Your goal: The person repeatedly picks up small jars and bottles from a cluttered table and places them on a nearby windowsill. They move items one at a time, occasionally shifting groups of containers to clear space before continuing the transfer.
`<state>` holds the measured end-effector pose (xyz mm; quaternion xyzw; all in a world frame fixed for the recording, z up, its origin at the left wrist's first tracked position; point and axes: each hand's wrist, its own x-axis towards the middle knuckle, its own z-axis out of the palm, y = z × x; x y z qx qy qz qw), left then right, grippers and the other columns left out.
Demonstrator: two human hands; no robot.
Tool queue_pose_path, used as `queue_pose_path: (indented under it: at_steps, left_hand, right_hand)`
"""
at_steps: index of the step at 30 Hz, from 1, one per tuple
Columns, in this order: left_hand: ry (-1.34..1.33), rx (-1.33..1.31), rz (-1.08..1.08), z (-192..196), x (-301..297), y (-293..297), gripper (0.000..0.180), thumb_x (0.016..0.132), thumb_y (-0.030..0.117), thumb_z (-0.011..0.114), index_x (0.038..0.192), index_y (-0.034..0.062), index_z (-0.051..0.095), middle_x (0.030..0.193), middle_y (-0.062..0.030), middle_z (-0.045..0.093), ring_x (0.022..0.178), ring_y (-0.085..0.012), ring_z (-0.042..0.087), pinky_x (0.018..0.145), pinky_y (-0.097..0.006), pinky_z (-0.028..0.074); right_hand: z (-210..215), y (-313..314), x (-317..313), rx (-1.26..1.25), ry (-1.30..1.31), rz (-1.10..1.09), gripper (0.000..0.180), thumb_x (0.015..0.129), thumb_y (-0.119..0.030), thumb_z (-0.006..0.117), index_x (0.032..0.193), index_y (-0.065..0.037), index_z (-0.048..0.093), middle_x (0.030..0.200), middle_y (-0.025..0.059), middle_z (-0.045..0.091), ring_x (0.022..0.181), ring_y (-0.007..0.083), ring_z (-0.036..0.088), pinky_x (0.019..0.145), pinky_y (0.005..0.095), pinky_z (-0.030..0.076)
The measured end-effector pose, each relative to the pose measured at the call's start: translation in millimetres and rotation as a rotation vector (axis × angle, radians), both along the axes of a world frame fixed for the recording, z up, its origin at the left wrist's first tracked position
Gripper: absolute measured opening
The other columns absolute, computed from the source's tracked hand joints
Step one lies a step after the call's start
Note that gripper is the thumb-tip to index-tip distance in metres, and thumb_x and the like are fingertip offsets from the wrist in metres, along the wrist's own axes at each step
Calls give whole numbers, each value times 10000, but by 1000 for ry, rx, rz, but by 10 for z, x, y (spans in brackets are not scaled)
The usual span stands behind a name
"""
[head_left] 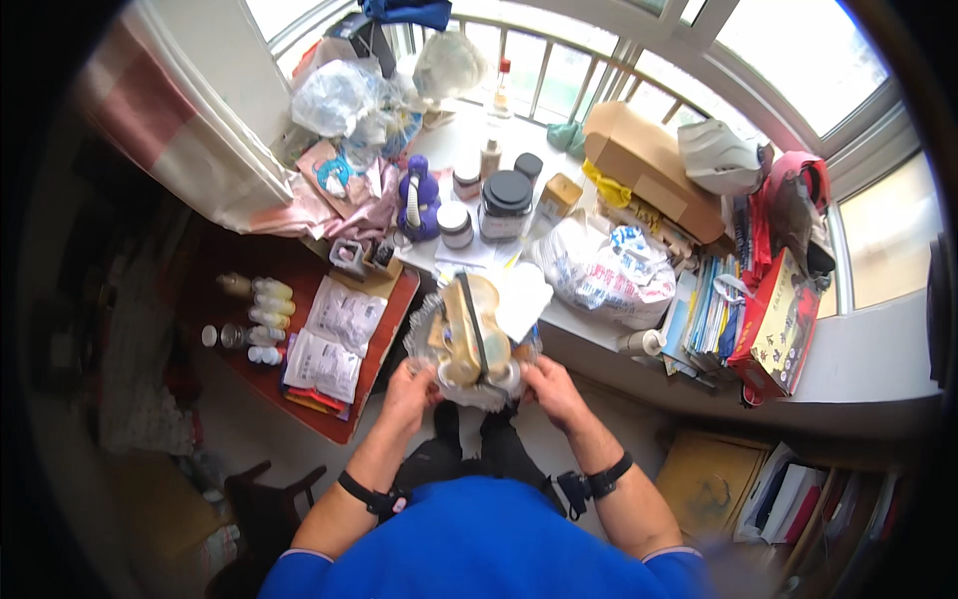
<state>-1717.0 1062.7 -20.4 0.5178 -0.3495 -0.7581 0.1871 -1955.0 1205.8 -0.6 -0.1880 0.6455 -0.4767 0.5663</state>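
On my left, the red-brown desk [215,290] carries small bottles [271,303] toward its far left side and two pale packets [344,317] along its right edge, above its near corner. Just to the right of that edge comes my left hand [407,391], its fingers bent and pinching the near left rim of the clear plastic bundle [469,344].

The bundle is straight ahead of me, between my hands, over the gap in front of the windowsill [591,327]. Its long axis runs away from me, marked by the black strip [470,321] along it — the far end leans slightly left. That end overlaps the sill's near edge in my view; I cannot tell whether it touches. My left hand sits a little closer to the bundle's middle.

My right hand [552,387] pinches the near right corner — thumb and fingertips partly hidden in plastic. Farther right, a white plastic bag [611,275] lies by the sill's near edge, then upright books [711,307] and a red box [783,329] at its right end.
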Motion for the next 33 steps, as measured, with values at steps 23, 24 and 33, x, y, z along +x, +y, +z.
queue_pose_path:
  at_steps: [23, 24, 33]
  left_hand:
    - [107, -198, 312, 338, -1336, -2726, 174, 1074, 148, 565, 1225, 88, 627, 1029, -52, 694, 847, -166, 677, 742, -306, 614]
    - [111, -192, 297, 328, -1417, -2879, 168, 1075, 149, 564, 1216, 83, 626, 1029, -53, 695, 854, -167, 679, 735, -304, 609]
    - [134, -167, 153, -216, -2339, -4154, 166, 1052, 137, 600, 1208, 79, 605, 1024, -74, 690, 872, -196, 672, 748, -324, 604]
  right_hand:
    - [-802, 631, -977, 259, -10, -19, 258, 1073, -140, 582, 1267, 24, 623, 973, 103, 769, 804, 131, 696, 719, 277, 554]
    - [-807, 592, -962, 258, 2, -27, 264, 1074, -153, 581, 1277, 11, 624, 981, 94, 772, 802, 127, 697, 692, 269, 537]
    - [-836, 291, -637, 422, 69, -271, 253, 1057, -95, 574, 1262, 47, 619, 997, 145, 775, 834, 163, 721, 768, 303, 594]
